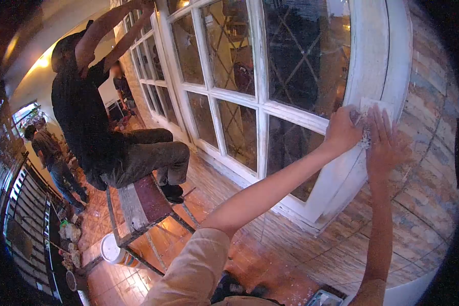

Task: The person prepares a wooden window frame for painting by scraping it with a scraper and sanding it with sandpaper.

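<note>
In the head view a white-painted window frame (370, 51) stands at the right, its paint worn and streaky. My left hand (343, 128) is closed at the frame's outer post, its fingers bent around the edge of a pale, speckled sheet (365, 138) that looks like sandpaper. Beside it my right hand (383, 142) lies flat with stretched fingers, pressing over the sheet's right side against the post. A light upper part of the sheet shows above my fingertips. Much of the sheet is hidden under both hands.
A co-worker (86, 117) sits on a wooden bench (137, 204) at the left, arms raised to the window. A white bucket (112, 249) stands under the bench. Brick-patterned wall tiles (428, 163) flank the frame. Another person (51, 158) stands by the railing (25, 219).
</note>
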`<state>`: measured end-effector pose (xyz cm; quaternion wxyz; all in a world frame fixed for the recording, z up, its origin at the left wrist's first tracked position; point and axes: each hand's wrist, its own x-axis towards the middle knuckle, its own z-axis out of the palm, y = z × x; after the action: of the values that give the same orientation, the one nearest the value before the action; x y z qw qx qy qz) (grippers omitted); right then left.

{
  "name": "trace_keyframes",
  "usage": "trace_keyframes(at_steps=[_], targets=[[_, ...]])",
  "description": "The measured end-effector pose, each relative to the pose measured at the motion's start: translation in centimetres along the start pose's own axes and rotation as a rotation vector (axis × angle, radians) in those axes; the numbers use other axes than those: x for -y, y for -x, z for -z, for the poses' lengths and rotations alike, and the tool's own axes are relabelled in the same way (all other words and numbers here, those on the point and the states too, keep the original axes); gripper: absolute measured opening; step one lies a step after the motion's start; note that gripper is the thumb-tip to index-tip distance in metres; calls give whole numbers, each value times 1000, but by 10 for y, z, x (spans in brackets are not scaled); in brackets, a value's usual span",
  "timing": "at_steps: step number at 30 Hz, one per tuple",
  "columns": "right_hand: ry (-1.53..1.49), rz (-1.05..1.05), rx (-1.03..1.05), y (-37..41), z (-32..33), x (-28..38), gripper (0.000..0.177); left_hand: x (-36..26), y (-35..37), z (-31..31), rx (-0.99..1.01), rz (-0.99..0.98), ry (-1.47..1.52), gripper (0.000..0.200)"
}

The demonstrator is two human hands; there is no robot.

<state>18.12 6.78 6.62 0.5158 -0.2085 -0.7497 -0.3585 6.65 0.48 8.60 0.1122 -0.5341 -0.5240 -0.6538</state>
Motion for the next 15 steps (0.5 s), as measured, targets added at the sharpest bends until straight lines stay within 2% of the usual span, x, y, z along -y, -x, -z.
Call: trace_keyframes(at_steps=[5, 7, 15], targets=[[-34, 19, -9, -24, 3, -7, 50, -6, -21, -2, -75, -61, 15, 22], [-68, -15, -29, -28, 1, -7, 51, -12, -25, 3, -14, -33, 49, 22], [-72, 31, -46, -24, 2, -13, 49, -12, -20, 0, 24, 5, 59, 21]])
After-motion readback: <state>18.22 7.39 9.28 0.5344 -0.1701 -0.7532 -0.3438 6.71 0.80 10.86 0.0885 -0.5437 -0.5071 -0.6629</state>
